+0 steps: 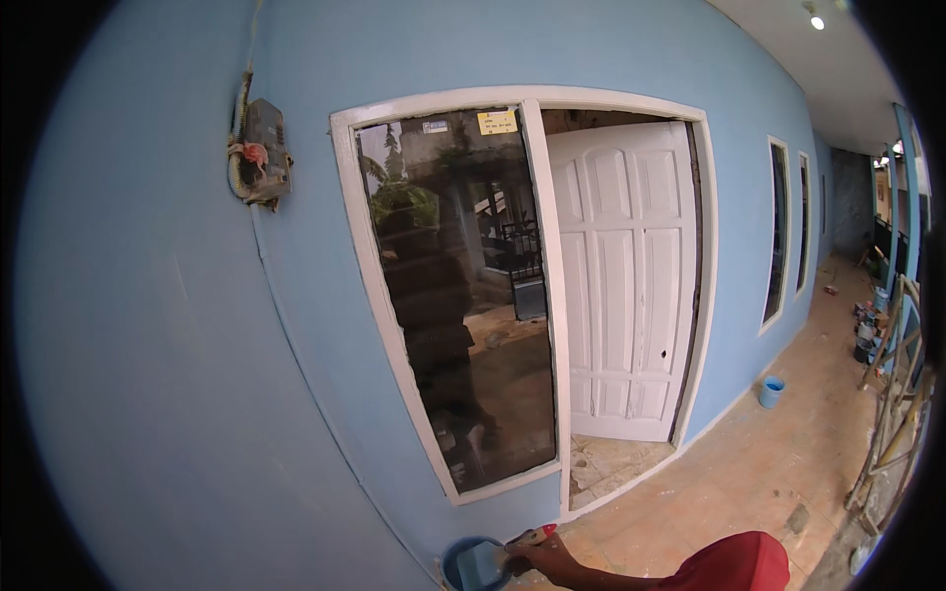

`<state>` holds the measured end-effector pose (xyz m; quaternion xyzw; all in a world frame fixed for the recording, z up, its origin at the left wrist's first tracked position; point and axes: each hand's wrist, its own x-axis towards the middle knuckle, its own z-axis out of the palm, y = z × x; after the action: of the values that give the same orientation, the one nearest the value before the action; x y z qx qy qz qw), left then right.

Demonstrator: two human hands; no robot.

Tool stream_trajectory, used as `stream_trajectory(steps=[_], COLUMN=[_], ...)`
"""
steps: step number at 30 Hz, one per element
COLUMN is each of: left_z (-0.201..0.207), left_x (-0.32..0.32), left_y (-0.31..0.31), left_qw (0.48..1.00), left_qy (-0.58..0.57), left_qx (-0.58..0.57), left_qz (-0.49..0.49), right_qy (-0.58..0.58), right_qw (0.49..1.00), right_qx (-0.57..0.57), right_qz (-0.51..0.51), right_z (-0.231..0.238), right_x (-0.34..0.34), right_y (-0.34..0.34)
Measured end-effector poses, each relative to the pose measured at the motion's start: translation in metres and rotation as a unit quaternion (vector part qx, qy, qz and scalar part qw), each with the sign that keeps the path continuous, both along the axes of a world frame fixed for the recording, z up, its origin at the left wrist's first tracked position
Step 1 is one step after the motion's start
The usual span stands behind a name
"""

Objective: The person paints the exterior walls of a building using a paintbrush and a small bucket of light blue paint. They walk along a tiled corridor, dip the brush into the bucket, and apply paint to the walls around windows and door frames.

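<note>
At the lower edge, my right hand point(552, 559) is closed around a paintbrush point(533, 538) with a wooden, red-ended handle. The brush points left over a small dark-blue bucket point(452, 559). Light blue paint shows there, but whether the bristles touch it I cannot tell. A red sleeve point(734, 563) covers the upper part of my right arm. My left hand is out of the picture. Just beyond the bucket rises a light blue wall point(325, 414), close to the white frame point(394, 345) of a dark window point(463, 325).
A white panelled door point(621, 286) stands partly open beside the window. Up on the left wall is a grey meter box point(266, 148) with a pipe below. Farther along the tiled floor point(729, 492) are another blue bucket point(772, 392) and a wooden ladder-like frame point(892, 443).
</note>
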<state>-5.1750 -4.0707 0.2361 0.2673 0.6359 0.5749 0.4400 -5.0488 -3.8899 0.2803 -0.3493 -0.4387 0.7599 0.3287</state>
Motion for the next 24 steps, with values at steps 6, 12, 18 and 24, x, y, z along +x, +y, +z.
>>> stream_trajectory(steps=[6, 12, 18, 24], left_z=[0.023, -0.013, -0.012, 0.074], left_x=[-0.022, -0.037, -0.047, -0.038], left_y=[0.011, 0.038, 0.049, 0.064], left_qw=[0.989, 0.994, 0.983, 0.979], left_qy=[0.146, 0.047, 0.034, -0.072], left_qx=[-0.014, -0.059, -0.041, -0.042], left_qz=[0.028, 0.084, 0.176, 0.189], right_qy=[0.057, 0.109, 0.116, 0.270], right_qw=[0.996, 0.977, 0.972, 0.928], right_qx=[-0.073, -0.173, -0.146, -0.154], right_qz=[-0.006, 0.068, 0.144, 0.205], right_z=[0.004, -0.004, -0.010, 0.003], right_x=[-0.027, -0.052, -0.082, -0.091], right_y=[0.011, 0.050, 0.066, 0.094])
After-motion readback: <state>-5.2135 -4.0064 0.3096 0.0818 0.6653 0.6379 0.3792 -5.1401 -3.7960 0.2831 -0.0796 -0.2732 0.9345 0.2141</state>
